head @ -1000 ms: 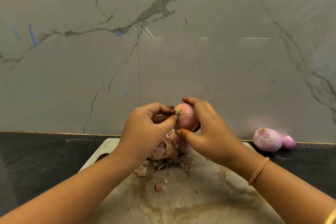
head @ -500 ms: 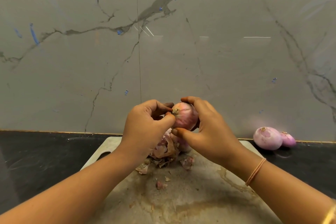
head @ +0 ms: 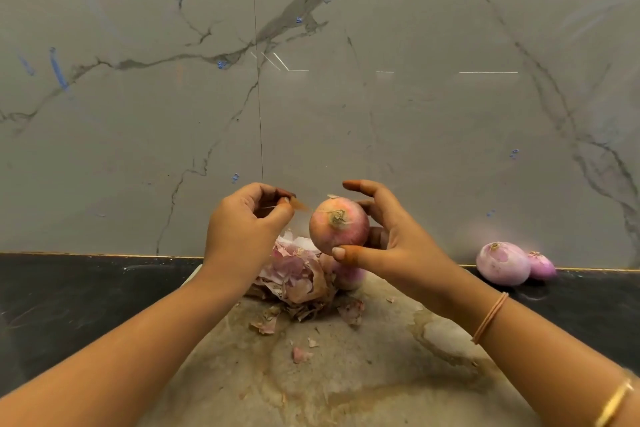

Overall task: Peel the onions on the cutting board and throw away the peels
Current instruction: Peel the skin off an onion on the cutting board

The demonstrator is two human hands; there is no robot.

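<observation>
Right hand holds the onion up over the far end of the cutting board. Thumb is on its near underside and fingers are curled behind. Index arches over the top, contact there unclear. Root end faces the camera. Left hand is just left of the onion and apart from it, thumb and forefinger pinching a thin peel strip. The strip is blurred, so can't tell if it's attached to the onion.

Around:
- Peel pile sits on the board right below the hands, with scraps scattered nearer.
- Second onion is on the board just right of the pile, mostly hidden by the right hand and the peels.
- Peeled onions, two of them touching, lie on the black counter at far right against the marble wall, well apart from the board.
- Band and bangle are on the right forearm, with the bangle cut off at the frame edge.
- Board's left edge is under the left forearm and its near edge is out of frame.
</observation>
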